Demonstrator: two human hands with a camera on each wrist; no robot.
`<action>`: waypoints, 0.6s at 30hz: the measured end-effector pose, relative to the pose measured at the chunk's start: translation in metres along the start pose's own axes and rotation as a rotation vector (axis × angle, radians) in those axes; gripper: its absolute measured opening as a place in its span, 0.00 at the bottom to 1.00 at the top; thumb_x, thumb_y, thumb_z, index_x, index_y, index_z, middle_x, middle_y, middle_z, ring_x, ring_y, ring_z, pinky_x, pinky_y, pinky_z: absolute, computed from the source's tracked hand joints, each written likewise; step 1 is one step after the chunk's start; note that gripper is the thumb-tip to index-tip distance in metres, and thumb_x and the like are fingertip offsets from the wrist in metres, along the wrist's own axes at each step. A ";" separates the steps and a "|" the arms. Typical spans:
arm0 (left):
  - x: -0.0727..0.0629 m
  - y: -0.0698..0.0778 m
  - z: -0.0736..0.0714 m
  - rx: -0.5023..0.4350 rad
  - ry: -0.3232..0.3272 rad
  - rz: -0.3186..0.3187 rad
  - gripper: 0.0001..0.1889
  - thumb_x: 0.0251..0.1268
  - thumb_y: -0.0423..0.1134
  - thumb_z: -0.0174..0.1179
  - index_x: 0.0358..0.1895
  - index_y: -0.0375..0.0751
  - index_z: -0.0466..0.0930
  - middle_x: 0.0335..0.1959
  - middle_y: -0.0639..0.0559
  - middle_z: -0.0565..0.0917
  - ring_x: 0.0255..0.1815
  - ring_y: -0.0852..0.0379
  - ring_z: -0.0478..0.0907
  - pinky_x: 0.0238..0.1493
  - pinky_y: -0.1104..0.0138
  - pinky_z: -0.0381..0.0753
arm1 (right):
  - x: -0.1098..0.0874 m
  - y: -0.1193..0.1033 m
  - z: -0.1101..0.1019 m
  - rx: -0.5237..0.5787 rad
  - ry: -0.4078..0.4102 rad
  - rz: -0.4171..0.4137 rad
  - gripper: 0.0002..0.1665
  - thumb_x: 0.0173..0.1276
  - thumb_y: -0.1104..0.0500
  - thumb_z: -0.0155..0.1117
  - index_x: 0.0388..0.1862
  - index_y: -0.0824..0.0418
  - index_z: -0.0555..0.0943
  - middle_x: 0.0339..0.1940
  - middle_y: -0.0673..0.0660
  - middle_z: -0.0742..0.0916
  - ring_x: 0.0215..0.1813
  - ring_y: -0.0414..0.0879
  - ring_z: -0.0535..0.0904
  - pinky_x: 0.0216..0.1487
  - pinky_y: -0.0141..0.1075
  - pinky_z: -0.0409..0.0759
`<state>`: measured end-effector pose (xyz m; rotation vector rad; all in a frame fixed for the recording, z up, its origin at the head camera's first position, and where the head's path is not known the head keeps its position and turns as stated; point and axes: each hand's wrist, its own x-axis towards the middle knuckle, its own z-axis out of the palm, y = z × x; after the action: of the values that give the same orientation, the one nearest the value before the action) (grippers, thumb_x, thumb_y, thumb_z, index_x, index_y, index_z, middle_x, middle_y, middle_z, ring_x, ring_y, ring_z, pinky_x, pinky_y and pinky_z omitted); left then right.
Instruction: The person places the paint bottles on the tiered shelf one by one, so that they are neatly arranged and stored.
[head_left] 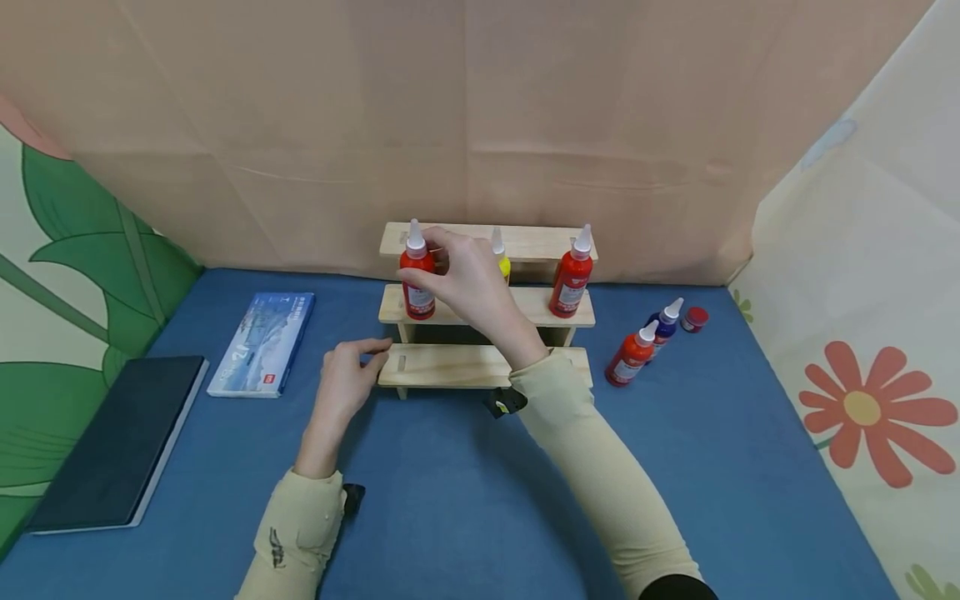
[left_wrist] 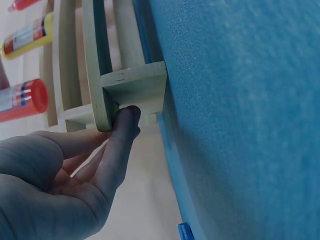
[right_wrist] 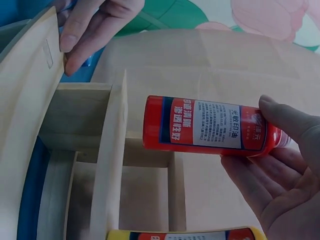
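Observation:
My right hand (head_left: 476,271) pinches a red ink bottle (head_left: 417,279) with a white nozzle near its neck. The bottle is upright over the left end of the middle step of a three-step wooden stand (head_left: 450,367); the right wrist view shows a gap between its base (right_wrist: 152,122) and the step. My left hand (head_left: 347,373) pinches the left end of the lowest step, thumb below it in the left wrist view. On the middle step, a yellow bottle (head_left: 504,265) stands partly hidden behind my right hand, and another red bottle (head_left: 572,279) stands at the right end.
Right of the stand are a red bottle (head_left: 630,357), a dark blue bottle (head_left: 666,323) and a small red-topped jar (head_left: 695,318). A blue-and-white book (head_left: 262,346) and a dark notebook (head_left: 120,442) lie to the left. A beige wall covering (head_left: 315,167) rises behind the stand.

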<state>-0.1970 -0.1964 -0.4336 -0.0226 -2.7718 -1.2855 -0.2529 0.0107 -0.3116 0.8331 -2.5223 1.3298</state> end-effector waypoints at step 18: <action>0.001 -0.002 0.003 0.023 0.026 0.021 0.14 0.78 0.27 0.62 0.60 0.28 0.87 0.27 0.39 0.85 0.11 0.60 0.59 0.17 0.68 0.60 | 0.007 0.002 0.015 -0.069 0.033 0.027 0.27 0.71 0.56 0.79 0.63 0.67 0.85 0.55 0.61 0.91 0.52 0.51 0.89 0.53 0.32 0.85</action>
<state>-0.1979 -0.1954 -0.4368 -0.0324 -2.7564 -1.2403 -0.2583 -0.0036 -0.3194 0.7595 -2.5472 1.2464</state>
